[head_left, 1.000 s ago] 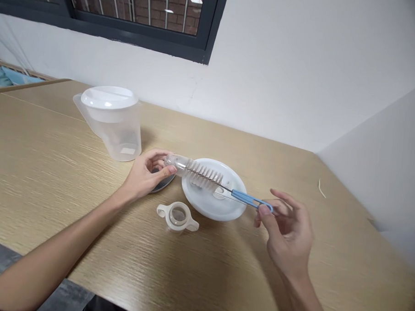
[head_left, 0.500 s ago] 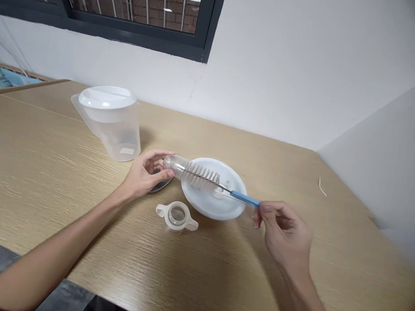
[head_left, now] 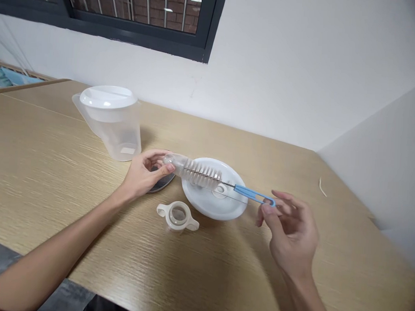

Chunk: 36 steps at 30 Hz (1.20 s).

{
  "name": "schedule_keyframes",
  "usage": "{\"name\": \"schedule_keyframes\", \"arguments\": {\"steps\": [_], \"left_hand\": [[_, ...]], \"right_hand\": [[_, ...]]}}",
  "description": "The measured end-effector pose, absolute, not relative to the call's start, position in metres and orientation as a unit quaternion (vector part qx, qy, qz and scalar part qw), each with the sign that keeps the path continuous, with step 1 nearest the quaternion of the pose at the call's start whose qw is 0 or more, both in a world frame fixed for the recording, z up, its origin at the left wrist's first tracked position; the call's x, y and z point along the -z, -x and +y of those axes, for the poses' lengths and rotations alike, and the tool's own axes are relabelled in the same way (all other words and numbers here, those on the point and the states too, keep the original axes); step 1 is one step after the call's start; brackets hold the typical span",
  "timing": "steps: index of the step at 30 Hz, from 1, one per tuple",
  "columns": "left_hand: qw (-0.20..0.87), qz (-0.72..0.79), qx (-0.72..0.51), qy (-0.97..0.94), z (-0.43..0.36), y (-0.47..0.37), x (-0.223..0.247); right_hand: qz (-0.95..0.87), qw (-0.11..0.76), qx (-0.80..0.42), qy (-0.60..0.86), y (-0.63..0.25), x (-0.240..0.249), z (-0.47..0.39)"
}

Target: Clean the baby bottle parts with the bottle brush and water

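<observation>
My left hand is closed around a clear, round-ended piece that looks like plastic or silicone. At its right end is the bristle head of a bottle brush; how far the bristles reach into the piece I cannot tell. The brush's blue looped handle points right, and my right hand pinches its end between thumb and fingers, the other fingers loosely curled. Beneath the brush lies a white oval dish. Nearer me stands a whitish ring with two side handles.
A translucent pitcher with a white lid stands at the back left. Partly behind my left hand lies a dark round disc. A thin pale strip rests on the wooden table at the right, with the wall behind.
My right hand has moved slightly right and its fingers have loosened, now at the handle's tip. The handle has turned so its loop shows. My left hand keeps its place.
</observation>
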<state>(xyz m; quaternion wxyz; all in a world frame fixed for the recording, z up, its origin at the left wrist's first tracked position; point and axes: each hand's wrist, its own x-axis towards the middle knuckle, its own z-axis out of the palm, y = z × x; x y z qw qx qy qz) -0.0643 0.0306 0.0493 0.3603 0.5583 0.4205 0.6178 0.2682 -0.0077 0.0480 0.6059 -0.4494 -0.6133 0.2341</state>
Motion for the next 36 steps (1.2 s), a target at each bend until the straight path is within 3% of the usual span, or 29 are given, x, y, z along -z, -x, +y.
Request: {"name": "schedule_keyframes", "arguments": {"steps": [9, 24, 29, 36], "left_hand": [[0.368, 0.355, -0.632, -0.582, 0.032, 0.063, -0.044], [0.418, 0.283, -0.628, -0.593, 0.034, 0.067, -0.048], [0.438, 0.276, -0.616, -0.594, 0.033, 0.067, -0.049], [0.39, 0.361, -0.618, -0.58, 0.031, 0.062, -0.052]], "right_hand": [[-0.596, 0.593, -0.267, 0.471, -0.274, -0.045, -0.003], [-0.674, 0.455, -0.268, 0.517, -0.277, -0.051, -0.004], [-0.638, 0.453, -0.32, 0.534, -0.279, -0.046, -0.005], [-0.638, 0.502, -0.262, 0.521, -0.279, -0.047, -0.003]]}}
